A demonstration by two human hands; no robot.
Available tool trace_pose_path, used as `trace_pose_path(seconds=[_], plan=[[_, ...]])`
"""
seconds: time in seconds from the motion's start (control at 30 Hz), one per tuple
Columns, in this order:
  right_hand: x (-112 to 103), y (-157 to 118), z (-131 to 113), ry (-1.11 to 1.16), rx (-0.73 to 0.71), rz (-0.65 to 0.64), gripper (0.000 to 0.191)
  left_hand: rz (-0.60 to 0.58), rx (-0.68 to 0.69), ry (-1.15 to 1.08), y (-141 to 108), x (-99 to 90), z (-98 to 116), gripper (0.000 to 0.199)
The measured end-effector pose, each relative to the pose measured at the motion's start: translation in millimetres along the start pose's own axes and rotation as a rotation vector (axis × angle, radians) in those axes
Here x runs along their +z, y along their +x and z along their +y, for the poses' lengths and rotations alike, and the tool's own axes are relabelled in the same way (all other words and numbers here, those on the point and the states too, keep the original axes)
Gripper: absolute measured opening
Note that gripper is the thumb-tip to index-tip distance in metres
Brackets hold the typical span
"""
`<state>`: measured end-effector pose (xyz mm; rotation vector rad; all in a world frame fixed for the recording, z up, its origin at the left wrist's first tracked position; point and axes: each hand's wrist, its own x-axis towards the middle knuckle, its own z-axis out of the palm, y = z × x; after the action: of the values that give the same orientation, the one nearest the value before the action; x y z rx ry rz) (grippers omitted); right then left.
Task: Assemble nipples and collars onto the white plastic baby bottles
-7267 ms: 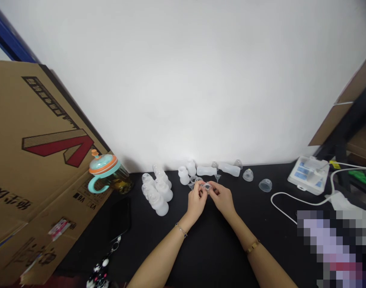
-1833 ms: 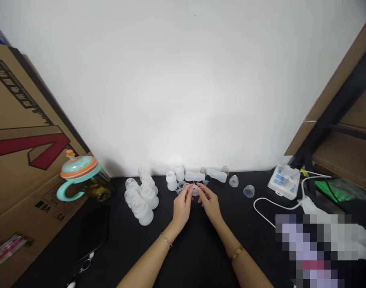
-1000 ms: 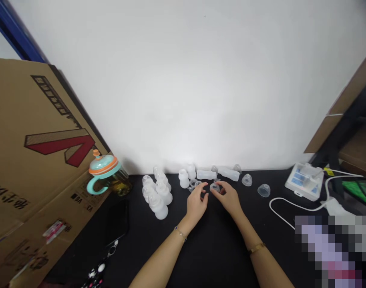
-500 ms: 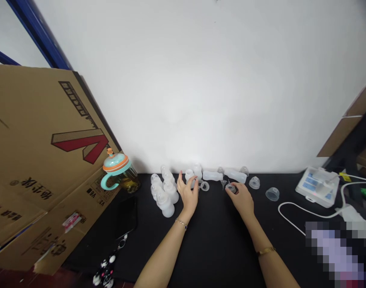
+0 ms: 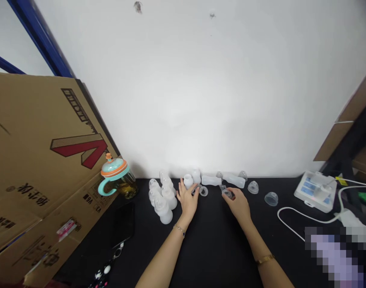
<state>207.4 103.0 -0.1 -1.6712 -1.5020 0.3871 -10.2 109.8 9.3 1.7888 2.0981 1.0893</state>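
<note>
My left hand (image 5: 188, 202) reaches low over the black table with its fingers spread. Its thumb and index finger are beside a clear ring, partly hidden; whether they touch it I cannot tell. Just right of it lies another clear screw ring (image 5: 203, 191). Behind the fingers stands an open white baby bottle (image 5: 188, 181). My right hand (image 5: 239, 205) pinches a small clear bottle nipple (image 5: 226, 193) close to the table. White bottles (image 5: 212, 181) lie on their sides near the wall. To the right sit a clear nipple (image 5: 253, 187) and a clear dome cap (image 5: 271, 198).
Several capped white bottles (image 5: 163, 209) stand left of my left hand. Further left are a teal-lidded jug (image 5: 118, 178), a black phone (image 5: 123, 224) and a large cardboard box (image 5: 29, 140). A white plastic case (image 5: 315, 191) and a white cable (image 5: 303, 218) lie right.
My left hand has lowered toward the ring beside the bottle. The right hand, with the nipple, has moved slightly left. The whole view has tilted a little.
</note>
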Motion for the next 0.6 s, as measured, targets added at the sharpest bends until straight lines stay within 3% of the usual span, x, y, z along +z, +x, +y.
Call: trace_pose_path(seconds=[0.17,0.33,0.6], plan=[[2,-1,-4,0.078,-0.036,-0.036,0.035,-0.025,-0.016,0.003,1,6.1,-3,0.036],[1,-8,-14,0.08,-0.142,-0.16,0.031,-0.028,-0.004,-0.006,1,13.6,-8,0.043],[-2,-15,-22,-0.082,-0.165,-0.277,0.023,0.179,0.22,-0.061,-7,9.8,-1,0.048]])
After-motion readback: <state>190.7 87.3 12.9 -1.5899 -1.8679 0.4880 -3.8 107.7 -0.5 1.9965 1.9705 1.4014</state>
